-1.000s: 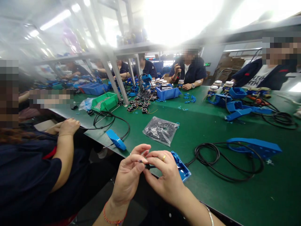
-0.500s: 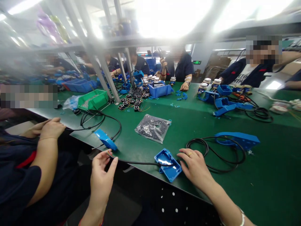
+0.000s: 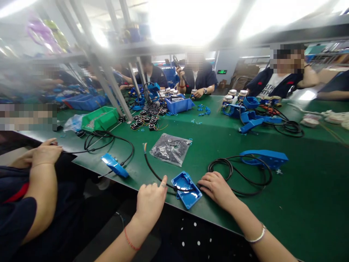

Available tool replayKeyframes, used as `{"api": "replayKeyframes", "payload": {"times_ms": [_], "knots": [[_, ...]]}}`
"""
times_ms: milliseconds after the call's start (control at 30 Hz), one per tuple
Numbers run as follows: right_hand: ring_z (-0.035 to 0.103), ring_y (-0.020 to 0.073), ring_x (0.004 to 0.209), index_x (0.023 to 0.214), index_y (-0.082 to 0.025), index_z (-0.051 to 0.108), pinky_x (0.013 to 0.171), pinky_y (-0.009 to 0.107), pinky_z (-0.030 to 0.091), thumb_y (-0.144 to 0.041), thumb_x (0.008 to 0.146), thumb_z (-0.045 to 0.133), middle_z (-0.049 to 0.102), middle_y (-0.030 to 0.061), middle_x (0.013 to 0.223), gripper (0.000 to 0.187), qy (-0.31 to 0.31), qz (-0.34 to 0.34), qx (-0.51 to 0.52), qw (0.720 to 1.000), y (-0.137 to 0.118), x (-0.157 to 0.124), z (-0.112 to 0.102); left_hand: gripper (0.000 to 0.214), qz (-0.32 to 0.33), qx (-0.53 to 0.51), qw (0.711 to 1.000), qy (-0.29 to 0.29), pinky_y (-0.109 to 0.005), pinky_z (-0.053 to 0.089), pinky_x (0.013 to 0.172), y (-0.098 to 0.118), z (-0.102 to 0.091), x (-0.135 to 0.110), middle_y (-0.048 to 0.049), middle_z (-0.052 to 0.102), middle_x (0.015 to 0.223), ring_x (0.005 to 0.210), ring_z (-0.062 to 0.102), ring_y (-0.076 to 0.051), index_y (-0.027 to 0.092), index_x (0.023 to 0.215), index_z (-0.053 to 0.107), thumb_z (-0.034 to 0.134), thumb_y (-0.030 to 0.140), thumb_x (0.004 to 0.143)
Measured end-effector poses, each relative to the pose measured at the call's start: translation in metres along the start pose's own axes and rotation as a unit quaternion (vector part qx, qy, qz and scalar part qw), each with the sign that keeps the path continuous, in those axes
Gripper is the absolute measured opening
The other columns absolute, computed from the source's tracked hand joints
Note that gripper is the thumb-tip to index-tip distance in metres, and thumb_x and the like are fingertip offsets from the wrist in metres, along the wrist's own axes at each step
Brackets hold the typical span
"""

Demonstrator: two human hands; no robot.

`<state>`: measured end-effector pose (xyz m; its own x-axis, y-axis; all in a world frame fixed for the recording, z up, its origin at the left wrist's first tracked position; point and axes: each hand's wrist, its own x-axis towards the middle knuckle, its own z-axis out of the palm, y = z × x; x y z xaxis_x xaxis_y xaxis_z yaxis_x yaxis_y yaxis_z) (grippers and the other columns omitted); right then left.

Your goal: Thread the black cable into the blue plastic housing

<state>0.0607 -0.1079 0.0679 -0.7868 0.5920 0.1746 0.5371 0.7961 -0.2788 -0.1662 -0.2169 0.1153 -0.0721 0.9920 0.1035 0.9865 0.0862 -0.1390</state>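
Note:
A blue plastic box (image 3: pixel 193 201), open side up, lies at the table's near edge. A black cable (image 3: pixel 150 168) runs through it, its stripped end with thin coloured wires (image 3: pixel 144 147) pointing up and away. My left hand (image 3: pixel 151 200) is closed at the cable just left of the box, index finger straighter than the curled others; its thumb is hidden. At the box's right end my right hand (image 3: pixel 215 187) is closed on the cable where it enters, fingertips close to the wall. Beyond that hand, the cable lies in loops (image 3: pixel 247 160) beside a blue bracket-like housing (image 3: pixel 268 160).
A clear bag of dark parts (image 3: pixel 171 150) lies ahead. To the left are another blue part with a cable (image 3: pixel 114 165), a green bin (image 3: pixel 100 119) and a co-worker's hands (image 3: pixel 45 154). A blue bin (image 3: pixel 180 105) and blue assemblies (image 3: pixel 251 118) stand farther back.
My left hand has let go of the cable's wire end and moved right, closer to the box. The freed end now bends upward, away from me. My right hand stays beside the box.

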Motion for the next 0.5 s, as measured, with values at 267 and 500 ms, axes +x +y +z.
{"api": "replayKeyframes", "payload": {"times_ms": [267, 500], "knots": [[0.051, 0.0213, 0.091, 0.101, -0.020, 0.064, 0.085, 0.038, 0.036, -0.020, 0.089, 0.059, 0.062, 0.0050, 0.092, 0.013, 0.048, -0.041, 0.019, 0.998, 0.013, -0.003, 0.016, 0.026, 0.147, 0.009, 0.989, -0.013, -0.046, 0.044, 0.092, 0.012, -0.002, 0.013, -0.0193, 0.056, 0.122, 0.115, 0.050, -0.032, 0.011, 0.104, 0.064, 0.044, 0.006, 0.087], [0.051, 0.0212, 0.089, 0.100, -0.017, 0.061, 0.084, 0.037, 0.036, -0.023, 0.092, 0.055, 0.061, 0.0060, 0.090, 0.012, 0.080, -0.063, 0.030, 0.994, 0.016, -0.002, 0.024, 0.017, 0.190, -0.041, 0.973, -0.124, -0.036, 0.050, 0.075, 0.014, -0.002, 0.038, -0.0124, 0.063, 0.093, 0.086, 0.061, -0.025, 0.010, 0.097, 0.061, 0.050, 0.020, 0.089]]}}
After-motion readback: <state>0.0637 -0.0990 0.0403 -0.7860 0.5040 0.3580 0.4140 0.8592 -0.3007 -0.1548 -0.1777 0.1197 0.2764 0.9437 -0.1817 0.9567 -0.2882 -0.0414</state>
